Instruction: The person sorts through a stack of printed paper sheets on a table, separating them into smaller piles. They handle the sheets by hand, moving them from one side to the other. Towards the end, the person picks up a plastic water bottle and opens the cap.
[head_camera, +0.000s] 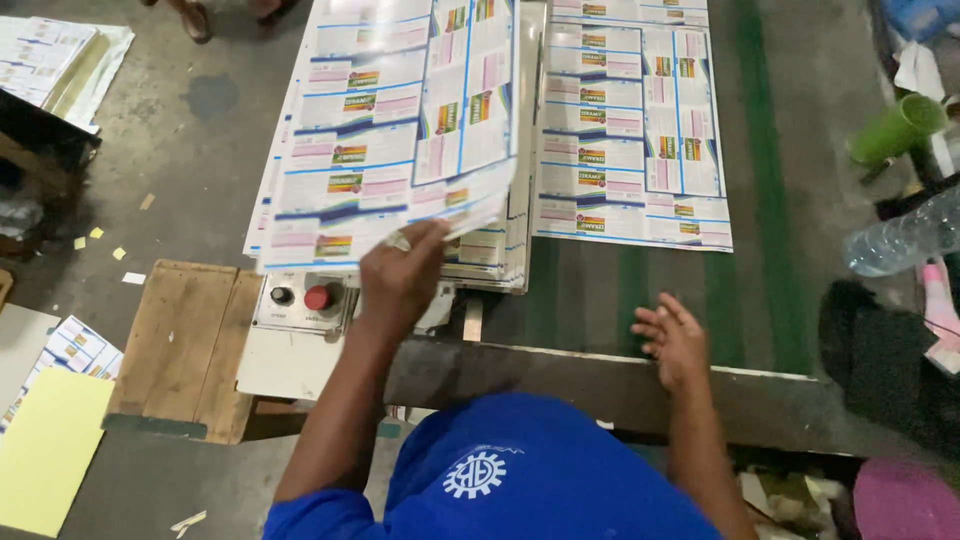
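Note:
My left hand (402, 272), with a ring on one finger, grips the near edge of a bundle of printed carton sheets (385, 150) and lifts it off a stack on the dark green table (600, 290). The sheets are white with blue lines and rainbow-coloured patches. A second printed sheet (630, 130) lies flat on the table to the right. My right hand (672, 340) hovers open above the table's near edge, fingers spread, holding nothing. A blue shirt covers my chest at the bottom.
A control box with a red button (318, 297) and a black knob sits under the lifted sheets. A wooden pallet (185, 345) and yellow sheet (45, 450) lie at left. A green cup (900, 127) and plastic bottle (905, 235) are at right.

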